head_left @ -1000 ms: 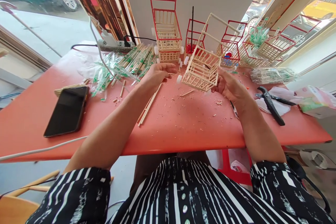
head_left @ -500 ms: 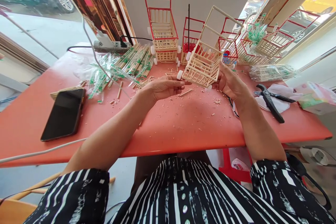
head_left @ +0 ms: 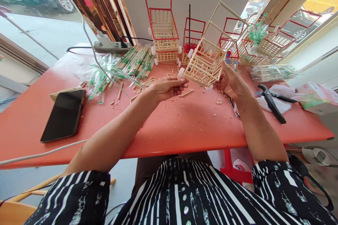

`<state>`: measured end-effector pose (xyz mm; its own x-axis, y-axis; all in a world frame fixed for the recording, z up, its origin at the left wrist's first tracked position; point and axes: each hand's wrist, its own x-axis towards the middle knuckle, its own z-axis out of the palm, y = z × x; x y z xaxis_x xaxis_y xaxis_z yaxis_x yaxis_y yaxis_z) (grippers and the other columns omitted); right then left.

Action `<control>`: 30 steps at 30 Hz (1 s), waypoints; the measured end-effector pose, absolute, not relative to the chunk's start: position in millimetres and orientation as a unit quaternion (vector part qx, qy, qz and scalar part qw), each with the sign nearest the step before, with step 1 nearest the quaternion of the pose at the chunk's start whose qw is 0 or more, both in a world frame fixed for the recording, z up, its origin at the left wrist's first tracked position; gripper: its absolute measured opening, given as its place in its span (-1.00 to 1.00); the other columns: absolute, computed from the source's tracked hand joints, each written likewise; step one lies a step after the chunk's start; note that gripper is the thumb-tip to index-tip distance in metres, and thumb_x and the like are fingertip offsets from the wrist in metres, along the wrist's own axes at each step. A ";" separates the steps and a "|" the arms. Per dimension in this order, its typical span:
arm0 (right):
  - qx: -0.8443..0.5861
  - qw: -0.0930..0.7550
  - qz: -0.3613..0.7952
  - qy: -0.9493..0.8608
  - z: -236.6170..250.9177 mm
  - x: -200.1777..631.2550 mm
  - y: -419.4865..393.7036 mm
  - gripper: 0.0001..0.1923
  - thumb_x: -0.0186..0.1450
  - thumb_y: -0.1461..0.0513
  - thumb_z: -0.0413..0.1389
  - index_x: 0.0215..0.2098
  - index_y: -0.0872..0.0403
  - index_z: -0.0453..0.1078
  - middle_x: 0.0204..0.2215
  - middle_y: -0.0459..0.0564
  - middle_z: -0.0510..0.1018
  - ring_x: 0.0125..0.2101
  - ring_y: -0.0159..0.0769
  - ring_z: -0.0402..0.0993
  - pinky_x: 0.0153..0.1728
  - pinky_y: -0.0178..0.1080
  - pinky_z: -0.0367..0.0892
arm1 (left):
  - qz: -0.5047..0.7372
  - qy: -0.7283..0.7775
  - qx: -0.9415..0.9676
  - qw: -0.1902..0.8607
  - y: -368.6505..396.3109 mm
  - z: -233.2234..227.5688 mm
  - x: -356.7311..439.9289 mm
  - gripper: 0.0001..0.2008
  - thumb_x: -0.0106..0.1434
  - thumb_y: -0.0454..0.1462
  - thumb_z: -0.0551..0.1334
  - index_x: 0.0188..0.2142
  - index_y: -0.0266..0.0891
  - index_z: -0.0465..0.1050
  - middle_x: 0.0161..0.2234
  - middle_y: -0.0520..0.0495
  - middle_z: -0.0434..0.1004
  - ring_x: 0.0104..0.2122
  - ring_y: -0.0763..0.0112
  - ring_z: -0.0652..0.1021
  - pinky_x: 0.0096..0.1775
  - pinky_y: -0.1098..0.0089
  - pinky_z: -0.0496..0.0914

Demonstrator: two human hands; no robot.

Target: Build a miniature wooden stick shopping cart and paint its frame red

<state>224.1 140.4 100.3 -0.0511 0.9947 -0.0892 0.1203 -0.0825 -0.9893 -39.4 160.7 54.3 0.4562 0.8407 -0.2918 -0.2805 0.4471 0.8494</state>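
A miniature shopping cart [head_left: 204, 66] made of plain pale sticks with white wheels is held tilted above the table. My right hand [head_left: 232, 81] grips its right side, fingers partly hidden behind the basket. At the cart's lower left corner, my left hand [head_left: 171, 87] has thumb and fingers pinched together just below a white wheel [head_left: 181, 72]. Whether those fingertips touch the wheel or hold something small, I cannot tell. Behind stands a finished-looking cart with red trim [head_left: 165, 35], upright on the table.
Bundled sticks in green-printed wrappers [head_left: 137, 59] lie at the back left, near a power strip [head_left: 112, 46]. A phone [head_left: 64, 115] is at left, pliers [head_left: 270, 102] at right. More red-trimmed carts [head_left: 277, 44] stand at the back right. Scraps dot the orange table [head_left: 169, 132].
The pale cart has tipped slightly further right, its handle shifting rightward. My left fingertips have drawn together below the wheel; my right hand keeps its grip.
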 end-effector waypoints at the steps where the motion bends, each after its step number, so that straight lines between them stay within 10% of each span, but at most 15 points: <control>1: -0.533 0.434 0.505 -0.522 100.1 224.7 140.8 -0.40 0.50 -0.28 0.13 0.29 -0.16 0.44 0.10 0.08 0.78 -0.06 -0.09 0.77 -0.18 -0.04 0.65 | 0.369 0.372 0.386 0.760 160.8 54.3 -39.9 -0.85 0.32 -0.40 0.54 -0.37 -0.28 0.67 -0.38 -0.08 0.70 -0.47 0.56 0.58 -0.36 0.49 0.46; 17: -0.542 0.462 0.468 -0.523 94.9 245.9 154.8 -0.36 0.52 -0.32 0.02 0.22 -0.06 0.47 -0.07 0.15 0.78 -0.09 -0.04 0.75 -0.23 -0.06 0.64 | 0.565 0.398 0.516 0.505 183.2 83.1 -92.8 -0.86 0.55 -0.16 0.37 -0.18 -0.10 0.64 -0.31 -0.06 0.64 -0.20 0.32 0.65 -0.22 0.32 0.51; 22: -0.555 0.500 0.448 -0.492 86.0 253.1 163.5 -0.27 0.41 -0.40 0.13 0.21 -0.08 0.45 -0.13 0.09 0.78 -0.13 -0.08 0.76 -0.23 -0.10 0.65 | 0.691 0.279 0.361 0.561 185.4 104.4 -114.0 -0.61 0.68 -0.39 0.08 -0.26 -0.13 0.58 -0.45 0.12 0.54 -0.43 0.63 0.45 -0.28 0.53 0.36; 30: -0.536 0.533 0.507 -0.415 90.1 243.0 159.6 -0.46 0.52 -0.23 0.14 0.08 0.00 0.56 -0.20 0.06 0.79 -0.22 -0.22 0.74 -0.33 -0.25 0.60 | 0.667 0.312 0.226 0.638 183.4 97.6 -99.2 -0.59 0.63 -0.46 0.14 -0.36 -0.16 0.53 -0.57 0.12 0.48 -0.55 0.58 0.40 -0.43 0.54 0.34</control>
<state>243.0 159.6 90.1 0.1413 0.9848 -0.1005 -0.0948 -0.0876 -0.9916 -99.2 183.4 97.6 -0.0830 0.9918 -0.0967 -0.7098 0.0092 0.7043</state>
